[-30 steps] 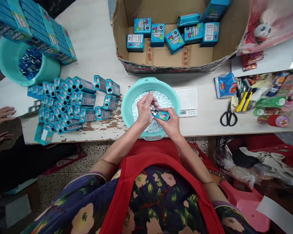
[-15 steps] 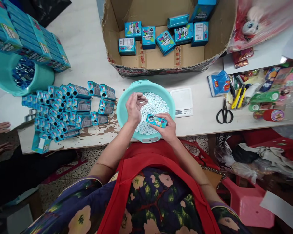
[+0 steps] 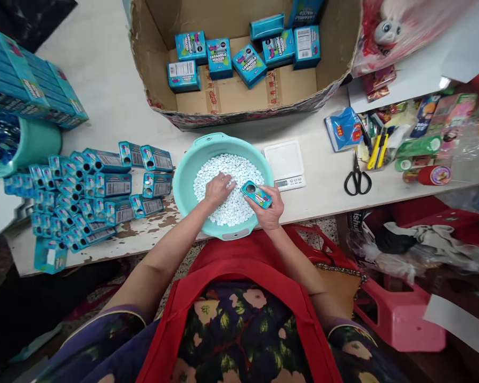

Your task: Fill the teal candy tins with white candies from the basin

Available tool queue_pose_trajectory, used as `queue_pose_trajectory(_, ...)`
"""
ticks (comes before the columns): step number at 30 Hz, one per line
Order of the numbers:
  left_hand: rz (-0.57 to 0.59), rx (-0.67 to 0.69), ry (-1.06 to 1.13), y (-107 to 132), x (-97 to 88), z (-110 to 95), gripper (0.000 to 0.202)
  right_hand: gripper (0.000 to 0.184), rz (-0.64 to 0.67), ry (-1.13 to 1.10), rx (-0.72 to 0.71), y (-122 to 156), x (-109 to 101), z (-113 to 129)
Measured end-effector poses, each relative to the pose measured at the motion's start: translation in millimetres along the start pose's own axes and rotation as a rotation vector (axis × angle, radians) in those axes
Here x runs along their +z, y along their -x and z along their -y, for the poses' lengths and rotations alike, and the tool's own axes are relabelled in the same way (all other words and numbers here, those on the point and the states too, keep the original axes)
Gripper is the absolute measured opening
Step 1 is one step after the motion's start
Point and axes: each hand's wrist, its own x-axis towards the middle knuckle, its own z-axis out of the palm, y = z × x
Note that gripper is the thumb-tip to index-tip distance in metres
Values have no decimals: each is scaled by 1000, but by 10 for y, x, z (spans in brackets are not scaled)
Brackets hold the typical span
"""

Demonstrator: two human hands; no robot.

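Far left: a stack of blue cartons (image 3: 27, 74) is standing on the bench (image 3: 99, 90), upper left of the frame. Just below it, a turquoise bucket (image 3: 46, 146) is holding shiny blue pieces (image 3: 2, 135), the frame's edge cutting it off. Further down, many small blue boxes (image 3: 114, 183) are lying in a packed cluster, round holes showing on a good number of them; an open blue tray (image 3: 50, 258) is lying at its lower edge.

Top centre: a cardboard box (image 3: 155, 58) is holding several printed blue packs (image 3: 219, 59).

Centre: a turquoise basin (image 3: 183, 175) is sitting near the bench's front edge, white pellets (image 3: 231, 213) covering its floor. The left hand (image 3: 219, 190) is resting on the pellets, fingers bending downward; cannot tell whether they are gripping any. The right hand (image 3: 272, 211) is gripping a single blue box (image 3: 256, 195) between thumb and fingers, above the right part of the basin, its round opening facing the left hand.

Right of the basin: a white scale (image 3: 283, 162) is lying just beside it. Further right, black-handled scissors (image 3: 357, 181) are lying near a yellow cutter (image 3: 379, 150).
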Motion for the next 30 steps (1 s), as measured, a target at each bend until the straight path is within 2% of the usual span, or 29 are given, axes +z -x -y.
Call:
queue_pose_trajectory(2, -82, -151, 322, -35, -51, 29, 19, 39, 7, 11, 9, -19, 31, 21)
queue_pose_trajectory(5, -139, -378, 963, -11, -201, -57, 27, 39, 19, 73, -21, -88, 95, 23)
queue_pose_trajectory(7, -162, -409, 1312, 73, -381, -178, 29, 37, 64, 122, -49, -142, 138, 30)
queue_pose_trajectory(10, -211, -330, 1570, 224, -677, -397, 31, 32, 178, 178, -115, -197, 191, 99)
queue_pose_trajectory(13, -338, -240, 1623, 310, -842, -578, 32, 26, 308, 201, -169, -203, 237, 239)
queue_pose_trajectory(16, -456, -153, 1600, 318, -847, -655, 31, 24, 377, 211, -146, -197, 285, 390)
queue_pose_trajectory(18, -485, -153, 1581, 306, -820, -656, 33, 23, 415, 207, -107, -205, 311, 471)
queue_pose_trajectory(23, -549, -276, 1537, 288, -838, -639, 37, 24, 470, 192, -68, -250, 326, 606)
queue_pose_trajectory(30, -528, -258, 1503, 308, -909, -744, 38, 26, 494, 159, -74, -308, 228, 656)
